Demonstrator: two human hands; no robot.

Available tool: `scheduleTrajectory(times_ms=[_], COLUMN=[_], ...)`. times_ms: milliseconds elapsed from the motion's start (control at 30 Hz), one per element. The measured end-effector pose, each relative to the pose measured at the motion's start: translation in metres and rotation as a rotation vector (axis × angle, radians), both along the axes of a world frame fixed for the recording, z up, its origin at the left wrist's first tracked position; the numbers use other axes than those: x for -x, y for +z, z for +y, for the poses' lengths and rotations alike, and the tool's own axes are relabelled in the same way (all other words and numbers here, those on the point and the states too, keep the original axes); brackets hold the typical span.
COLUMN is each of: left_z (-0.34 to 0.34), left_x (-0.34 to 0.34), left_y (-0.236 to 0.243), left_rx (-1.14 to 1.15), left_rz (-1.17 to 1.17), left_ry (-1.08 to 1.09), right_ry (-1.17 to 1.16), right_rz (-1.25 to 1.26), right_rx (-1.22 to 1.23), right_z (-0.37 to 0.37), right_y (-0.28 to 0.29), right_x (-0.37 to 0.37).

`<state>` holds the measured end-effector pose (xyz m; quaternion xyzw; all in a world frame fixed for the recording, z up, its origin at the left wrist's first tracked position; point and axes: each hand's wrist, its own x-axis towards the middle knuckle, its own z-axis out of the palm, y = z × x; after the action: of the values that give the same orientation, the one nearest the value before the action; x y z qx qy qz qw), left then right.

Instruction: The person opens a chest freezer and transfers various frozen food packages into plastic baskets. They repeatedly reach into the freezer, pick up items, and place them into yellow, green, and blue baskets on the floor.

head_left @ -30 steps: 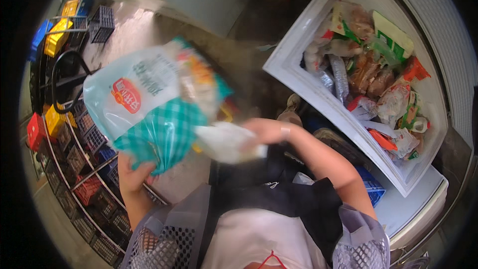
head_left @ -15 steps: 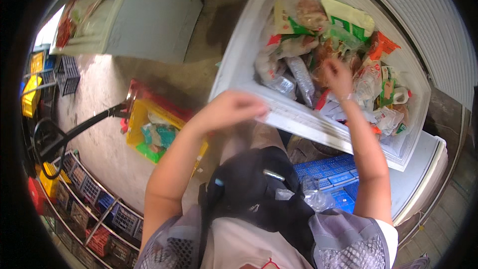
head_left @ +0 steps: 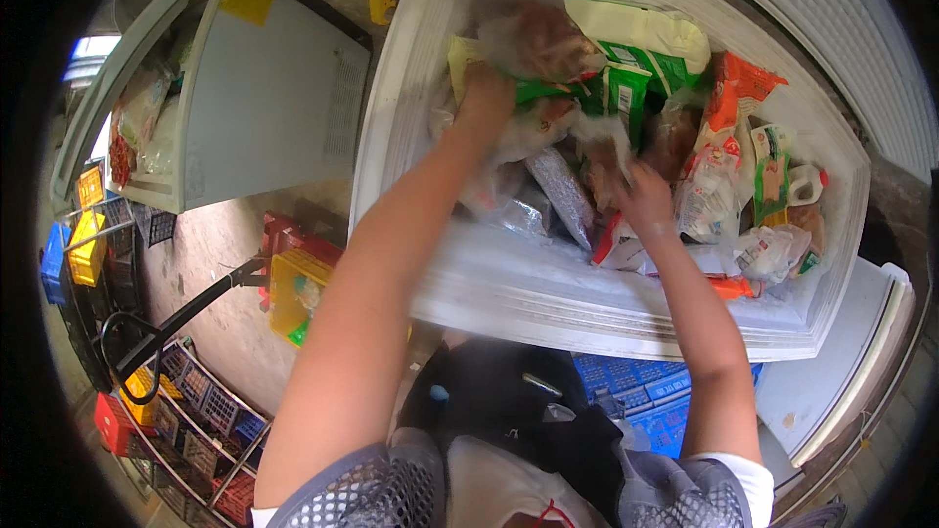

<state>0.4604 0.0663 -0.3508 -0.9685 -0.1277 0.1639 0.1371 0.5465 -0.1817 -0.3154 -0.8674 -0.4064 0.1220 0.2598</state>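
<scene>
A white chest freezer (head_left: 411, 235) holds jumbled frozen packs: a green-and-cream bag (head_left: 636, 24), an orange bag (head_left: 743, 83), a silver-wrapped bundle (head_left: 562, 196) and a blurred clear bag of dark reddish food (head_left: 528, 34). My left hand (head_left: 479, 108) reaches among the packs at the upper left, its fingers smeared and partly hidden. My right hand (head_left: 641, 196) is closed on a clear plastic bag (head_left: 606, 156) of brownish food in the middle of the freezer.
Another open freezer (head_left: 264, 98) stands at the upper left. A yellow crate (head_left: 289, 288) sits on the floor (head_left: 210, 264) beside a black trolley handle (head_left: 181, 323). Stacked crates on racks (head_left: 196, 381) line the left side. Blue crates (head_left: 650, 420) lie beneath the freezer's near edge.
The large teal-patterned bag has left my hands; teal bags showed in the yellow crate afterward. Both my hands moved into the freezer, the left going from its rim to the packs.
</scene>
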Motion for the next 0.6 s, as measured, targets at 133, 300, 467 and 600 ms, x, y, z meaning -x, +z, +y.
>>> scheduleTrajectory(times_ms=[133,300,467,600], left_z=[0.0,-0.02,-0.035,-0.065], left_x=[-0.012,0.127,0.384,0.565], left_y=[0.078,0.204,0.277,0.227], left_rx=[0.465,1.065,1.098,0.576], left_rz=[0.026,-0.436,-0.556,-0.485], left_ry=[0.141,0.232,0.89,1.195], right_ry=[-0.254,-0.481,-0.164,0.292], right_rz=[0.093,0.335,0.779,0.806], right_rx=[-0.01,-0.499,-0.789,-0.066], right_z=[-0.068,-0.099,-0.056,0.031], right_y=[0.074,0.157,0.214,0.181], right_x=[0.05,0.103,0.176,0.294])
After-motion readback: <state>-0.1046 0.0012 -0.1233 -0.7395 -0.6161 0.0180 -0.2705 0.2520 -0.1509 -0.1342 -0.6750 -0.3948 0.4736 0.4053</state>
